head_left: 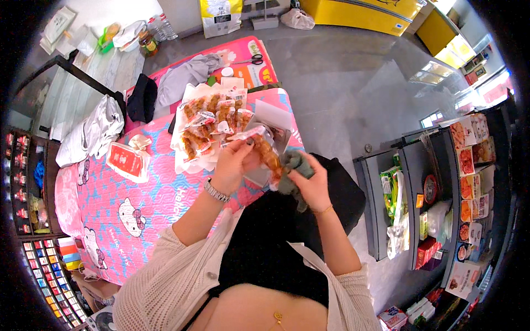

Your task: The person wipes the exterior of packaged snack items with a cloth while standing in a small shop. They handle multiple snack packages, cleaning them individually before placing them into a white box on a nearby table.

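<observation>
My left hand (233,163) pinches one end of a clear plastic packet (267,153) with brown, twisted-looking food inside. My right hand (313,185) grips a grey-green cloth (295,172) pressed against the packet's lower right end. Just beyond my left hand, several similar packets (212,120) lie in a pile on white wrapping (180,160). A white open box (274,116) stands behind the held packet, partly covered by it and my hands. Whatever else may be in that box is hidden.
A pink patterned quilt (160,220) covers the surface on the left, with a red-and-white package (128,161) on it. Scissors (255,59) and grey clothing (187,74) lie at the far end. Dark shelves (381,220) with packaged goods stand on the right.
</observation>
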### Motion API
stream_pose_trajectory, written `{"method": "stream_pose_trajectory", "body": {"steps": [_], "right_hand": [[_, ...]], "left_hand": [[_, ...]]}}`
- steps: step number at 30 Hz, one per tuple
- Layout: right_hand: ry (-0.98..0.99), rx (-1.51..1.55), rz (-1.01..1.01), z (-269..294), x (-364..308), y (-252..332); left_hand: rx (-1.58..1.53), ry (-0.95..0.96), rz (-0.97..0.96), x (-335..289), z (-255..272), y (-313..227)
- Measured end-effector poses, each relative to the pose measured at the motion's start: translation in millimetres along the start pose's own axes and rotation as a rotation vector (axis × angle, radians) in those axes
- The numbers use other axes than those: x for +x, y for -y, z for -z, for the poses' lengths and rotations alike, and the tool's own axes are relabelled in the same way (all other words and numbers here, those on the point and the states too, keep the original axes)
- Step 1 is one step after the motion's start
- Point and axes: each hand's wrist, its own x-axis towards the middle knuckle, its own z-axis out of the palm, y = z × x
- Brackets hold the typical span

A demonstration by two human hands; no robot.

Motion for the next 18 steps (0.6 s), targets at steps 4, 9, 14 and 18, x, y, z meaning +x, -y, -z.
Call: {"method": "stream_pose_trajectory", "body": {"steps": [4, 9, 14, 18], "right_hand": [[-0.245, -0.375, 0.425, 9, 11, 30], [-0.246, -0.760, 0.813, -7, 8, 77], [-0.057, -0.809, 0.855, -42, 14, 61], [-0.040, -0.822, 0.602, -22, 8, 42]], "left_hand": [[0.093, -0.147, -0.123, -2, -4, -8], [0.193, -0.132, -0.169, -3, -4, -9], [0.168, -0.133, -0.234, -13, -19, -15], [0.120, -0.240, -0.345, -11, -17, -32]]}}
